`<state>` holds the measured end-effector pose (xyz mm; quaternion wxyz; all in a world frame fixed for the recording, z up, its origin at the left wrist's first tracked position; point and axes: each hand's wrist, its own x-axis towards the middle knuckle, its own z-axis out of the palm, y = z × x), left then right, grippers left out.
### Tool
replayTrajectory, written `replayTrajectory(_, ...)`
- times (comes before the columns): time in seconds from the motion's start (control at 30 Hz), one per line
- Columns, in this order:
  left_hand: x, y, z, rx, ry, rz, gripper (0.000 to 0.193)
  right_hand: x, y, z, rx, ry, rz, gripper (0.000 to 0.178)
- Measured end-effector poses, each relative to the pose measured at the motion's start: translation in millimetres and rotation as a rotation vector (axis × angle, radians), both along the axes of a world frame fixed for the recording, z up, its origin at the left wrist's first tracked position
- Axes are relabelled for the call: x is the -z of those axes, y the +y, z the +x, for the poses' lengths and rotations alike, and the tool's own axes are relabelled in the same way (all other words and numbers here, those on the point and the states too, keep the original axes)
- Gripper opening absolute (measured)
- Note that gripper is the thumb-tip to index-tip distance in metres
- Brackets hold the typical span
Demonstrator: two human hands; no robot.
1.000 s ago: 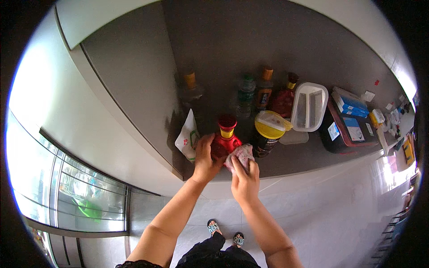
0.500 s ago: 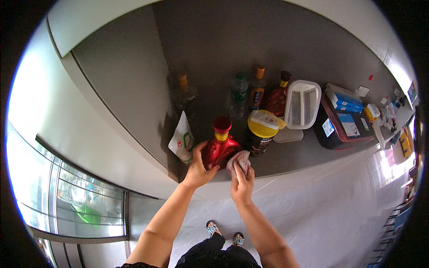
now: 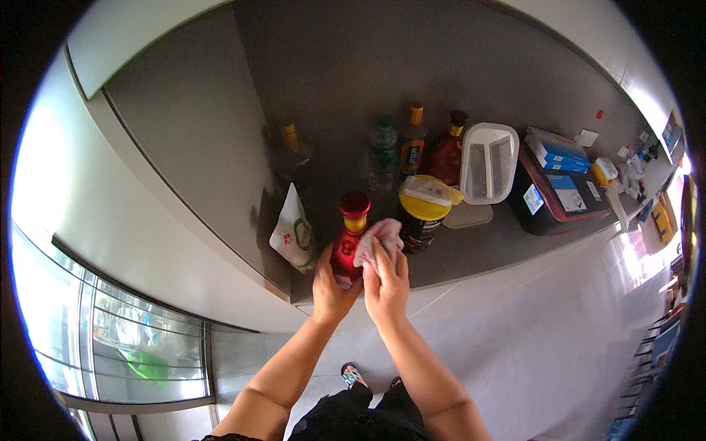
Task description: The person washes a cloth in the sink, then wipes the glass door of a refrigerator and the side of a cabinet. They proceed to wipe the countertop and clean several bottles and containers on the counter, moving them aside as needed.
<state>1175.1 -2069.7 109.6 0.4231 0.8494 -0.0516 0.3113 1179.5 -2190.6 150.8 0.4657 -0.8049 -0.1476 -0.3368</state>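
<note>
A shiny red bottle (image 3: 343, 250) with a gold neck and red cap stands near the front edge of a grey shelf (image 3: 434, 272). My left hand (image 3: 332, 288) is wrapped round its lower left side. In my right hand (image 3: 387, 283) is a crumpled pinkish-white cloth (image 3: 379, 244), pressed against the bottle's right side. Cloth and fingers cover part of the bottle. Left of it a white pouch (image 3: 293, 231) with a green mark leans by the side wall. A dark tub (image 3: 424, 213) with a yellow rim stands just right of the cloth.
Behind stand a clear plastic bottle (image 3: 383, 151), an orange-capped bottle (image 3: 412, 143) and another red bottle (image 3: 446, 156). A white divided container (image 3: 490, 163) sits right of them, then a black box (image 3: 548, 209) with blue packets (image 3: 562, 158) on it. The side wall bounds the left.
My right hand has brought the cloth up and left across the bottle's right side. The bottle looks turned in my left hand. The whole view has shifted slightly.
</note>
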Motion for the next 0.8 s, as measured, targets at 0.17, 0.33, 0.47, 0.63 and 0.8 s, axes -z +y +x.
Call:
replayTrajectory(0.17, 9, -22, -2, -0.134, -0.018, -0.008, 0.086, 19, -20, 4, -0.030, 0.210, -0.025, 0.037)
replayTrajectory(0.33, 9, -28, -3, -0.209, 0.054, -0.027, 0.086, 26, -34, 9, -0.128, 0.230, 0.054, 0.033)
replayTrajectory(0.47, 14, -30, -2, -0.271, 0.033, -0.046, 0.085, 12, -31, 12, -0.242, 0.238, 0.045, 0.033)
replayTrajectory(0.63, 8, -32, -7, -0.246, 0.044, -0.079, 0.086, 36, -36, 36, -0.245, 0.178, 0.025, 0.033)
replayTrajectory(0.8, 8, -32, -12, -0.255, 0.002, -0.032, 0.087, 43, -42, 61, -0.202, 0.239, 0.083, 0.030)
